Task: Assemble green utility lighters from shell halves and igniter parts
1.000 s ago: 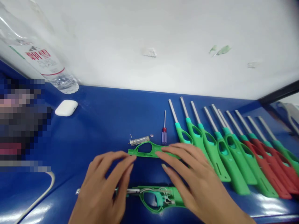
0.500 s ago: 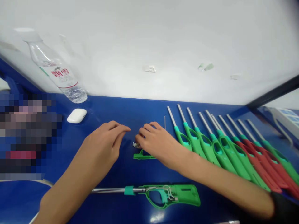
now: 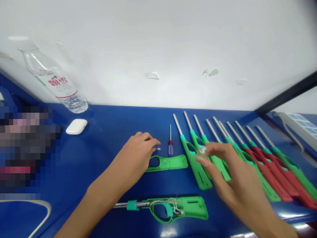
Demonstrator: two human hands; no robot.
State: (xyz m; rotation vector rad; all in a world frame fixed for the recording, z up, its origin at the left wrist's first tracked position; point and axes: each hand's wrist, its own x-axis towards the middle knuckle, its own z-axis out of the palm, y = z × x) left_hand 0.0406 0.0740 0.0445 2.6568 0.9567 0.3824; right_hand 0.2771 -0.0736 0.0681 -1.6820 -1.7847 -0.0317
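My right hand (image 3: 230, 175) is raised over the row of lighters, thumb and forefinger pinching a small whitish part (image 3: 201, 151); it is blurred. My left hand (image 3: 140, 152) reaches to the table's middle, its fingers bent together; whatever is between the fingertips is hidden. Just beyond those fingertips lies a tiny white piece (image 3: 158, 149). Below it is a green half-shell (image 3: 173, 162) of a lighter handle, hollow side up, partly behind my left hand. Nearer me lies an opened long-neck gas lighter (image 3: 195, 206), its wires and trigger exposed. A small screwdriver (image 3: 170, 148) lies beyond the half-shell.
Several long-neck lighters with green and red handles (image 3: 277, 175) lie side by side on the right. A water bottle (image 3: 59, 81) stands at the left by the wall, near a white earphone case (image 3: 76, 127). The blue table (image 3: 111, 125) meets a white wall behind.
My right hand has moved right and up from the table's middle, carrying a small part. My left hand has moved right, toward the half-shell. The screwdriver's handle is now uncovered.
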